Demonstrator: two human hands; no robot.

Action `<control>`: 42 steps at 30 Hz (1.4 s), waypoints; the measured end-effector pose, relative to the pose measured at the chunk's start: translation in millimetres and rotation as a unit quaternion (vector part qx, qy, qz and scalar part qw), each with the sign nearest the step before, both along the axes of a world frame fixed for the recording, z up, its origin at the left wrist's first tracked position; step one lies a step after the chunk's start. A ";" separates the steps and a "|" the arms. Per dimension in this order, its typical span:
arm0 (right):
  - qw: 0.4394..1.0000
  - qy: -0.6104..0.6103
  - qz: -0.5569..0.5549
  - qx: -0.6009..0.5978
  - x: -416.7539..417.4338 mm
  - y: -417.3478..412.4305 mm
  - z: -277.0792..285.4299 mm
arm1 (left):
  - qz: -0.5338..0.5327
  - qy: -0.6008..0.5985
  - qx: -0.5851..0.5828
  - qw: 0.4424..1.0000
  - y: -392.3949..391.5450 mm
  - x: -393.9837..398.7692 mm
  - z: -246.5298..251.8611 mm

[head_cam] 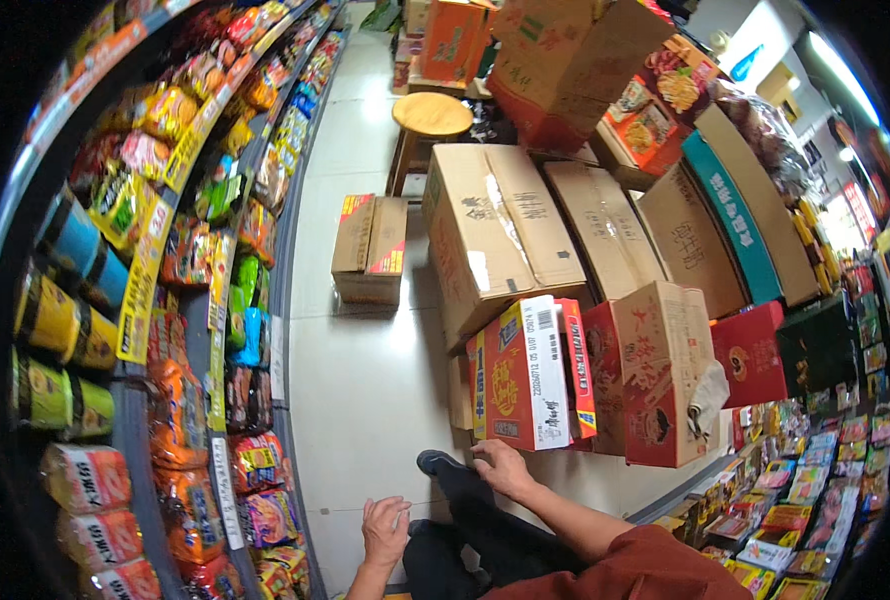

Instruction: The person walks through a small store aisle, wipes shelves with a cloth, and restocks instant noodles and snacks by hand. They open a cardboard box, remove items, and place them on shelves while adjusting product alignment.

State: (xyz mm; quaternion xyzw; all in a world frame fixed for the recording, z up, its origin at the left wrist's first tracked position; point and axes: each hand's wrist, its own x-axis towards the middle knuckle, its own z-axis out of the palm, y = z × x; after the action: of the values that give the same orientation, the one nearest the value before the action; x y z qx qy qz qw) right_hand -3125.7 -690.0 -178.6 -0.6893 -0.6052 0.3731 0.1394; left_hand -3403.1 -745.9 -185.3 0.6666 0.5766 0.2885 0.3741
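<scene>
My left hand hangs over the tiled floor with its fingers apart and nothing in it. On the other side, my right hand is at the lower edge of a red and yellow instant-noodle carton. Its fingers are spread; whether they touch the carton I cannot tell. That carton has a white printed side panel and leans by a large brown cardboard box. A second red box stands right behind it. Farther off, a small brown carton sits alone on the tiles.
Shelves of packaged noodles run along the left. Stacked cardboard boxes line the right, with a cloth on one red-printed carton. A round wooden stool stands ahead. Small snack packets fill a display at lower right.
</scene>
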 end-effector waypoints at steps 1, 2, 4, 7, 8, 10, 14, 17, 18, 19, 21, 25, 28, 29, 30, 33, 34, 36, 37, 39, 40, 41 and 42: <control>1.000 0.005 -0.011 -0.010 3.8 -3.6 12.4 | -0.007 0.003 -0.002 1.000 2.3 -1.2 13.1; 1.000 0.010 -0.021 -0.021 5.6 -6.5 23.2 | -0.011 0.014 -0.006 1.000 2.8 -4.9 21.5; 0.999 0.023 -0.023 -0.005 8.7 -8.3 33.8 | -0.018 0.036 -0.012 0.999 7.8 -14.2 27.9; 0.999 0.029 -0.040 -0.002 6.7 2.4 34.3 | -0.005 0.036 -0.060 0.998 30.4 -26.0 37.7; 0.999 0.028 -0.045 -0.006 6.3 12.3 32.6 | -0.013 0.046 -0.059 0.997 44.4 -28.2 38.9; 0.997 0.031 -0.058 -0.027 -0.1 49.6 29.4 | -0.023 0.075 -0.068 0.995 80.9 -35.1 44.3; 0.991 0.101 -0.070 -0.055 -12.7 154.6 -5.0 | -0.021 0.116 -0.078 0.990 181.0 -49.4 26.3; 0.983 0.142 -0.076 -0.092 -22.8 255.0 -46.3 | 0.029 0.053 -0.170 0.984 264.3 -54.2 7.7; 0.979 0.142 -0.087 -0.117 -26.0 285.0 -60.6 | 0.030 0.055 -0.178 0.982 286.7 -55.6 -3.0; 0.975 0.142 -0.100 -0.141 -28.4 314.3 -75.3 | 0.038 0.062 -0.185 0.980 312.1 -57.0 -15.7; 0.969 0.133 -0.145 -0.150 -24.3 376.5 -111.5 | 0.050 0.073 -0.199 0.976 369.4 -57.5 -48.1; 0.968 0.088 -0.202 -0.117 -15.5 484.0 -188.0 | 0.067 0.121 -0.219 0.966 492.8 -57.1 -130.4; 0.954 0.114 -0.252 -0.118 -18.2 559.1 -247.9 | 0.092 0.141 -0.195 0.966 574.4 -69.1 -213.8; 0.944 0.135 -0.282 -0.106 -19.8 577.2 -274.4 | 0.093 0.149 -0.185 0.967 602.5 -69.7 -239.4; 0.942 0.139 -0.289 -0.099 -22.7 593.3 -306.1 | 0.094 0.157 -0.173 0.968 630.7 -70.8 -265.4; 0.921 0.158 -0.346 -0.081 -3.6 636.7 -374.0 | 0.105 0.091 -0.215 0.967 726.9 -40.4 -343.4; 0.917 0.173 -0.353 -0.069 1.4 648.8 -393.1 | 0.113 0.079 -0.226 0.964 753.1 -31.1 -364.1; 0.894 0.237 -0.374 -0.076 -0.8 672.8 -415.9 | 0.139 0.022 -0.259 0.956 793.4 -20.8 -377.4; 0.869 0.283 -0.395 -0.095 -7.9 680.7 -419.5 | 0.163 -0.032 -0.293 0.941 804.2 -16.9 -381.8; 0.794 0.461 -0.378 -0.119 -31.3 687.0 -409.1 | 0.112 -0.244 -0.407 0.873 808.5 -17.3 -381.3; 0.834 0.394 -0.372 -0.102 -32.7 691.3 -414.4 | 0.129 -0.250 -0.404 0.870 808.1 -12.4 -385.7; 0.825 0.383 -0.398 -0.117 -35.1 687.4 -414.4 | 0.145 -0.257 -0.398 0.869 807.1 -10.4 -385.3; 0.860 0.324 -0.383 -0.097 -34.2 680.8 -417.1 | 0.144 -0.259 -0.386 0.873 800.0 -7.2 -384.0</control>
State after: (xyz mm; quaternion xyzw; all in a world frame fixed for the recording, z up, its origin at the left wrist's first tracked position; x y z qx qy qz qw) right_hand -3159.9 -9.2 -595.7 -0.7169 -0.1751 0.5494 0.3919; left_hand -3410.2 54.1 -569.4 0.2801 0.6138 0.2558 0.6924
